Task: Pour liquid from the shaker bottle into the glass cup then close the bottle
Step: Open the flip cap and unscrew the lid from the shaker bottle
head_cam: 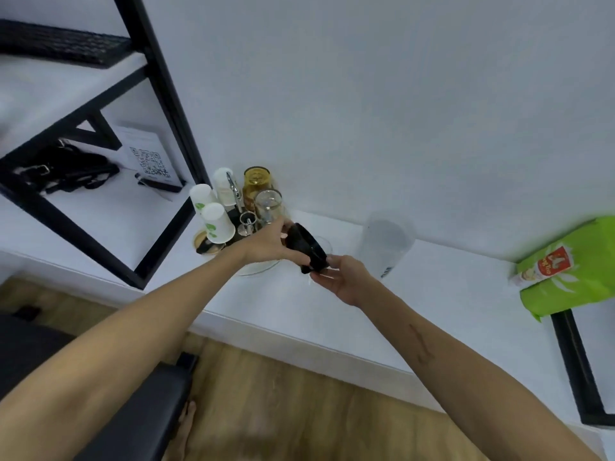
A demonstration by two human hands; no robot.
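My left hand (266,242) grips a black shaker lid (304,246) and holds it tilted above the white table. My right hand (342,277) pinches the lid's lower edge from the right. The shaker bottle (386,244), clear and frosted, stands upright and uncapped on the table just right of my hands. Behind the lid, only the rim of a clear glass cup (326,245) shows; the lid and my fingers hide the rest.
A cluster at the back left holds white paper cups (216,222), an amber jar (256,181) and a clear glass (268,202). Beneath my left wrist lies a glass dish (261,268). A green bag (572,267) lies at the right. The black shelf frame (166,94) rises on the left.
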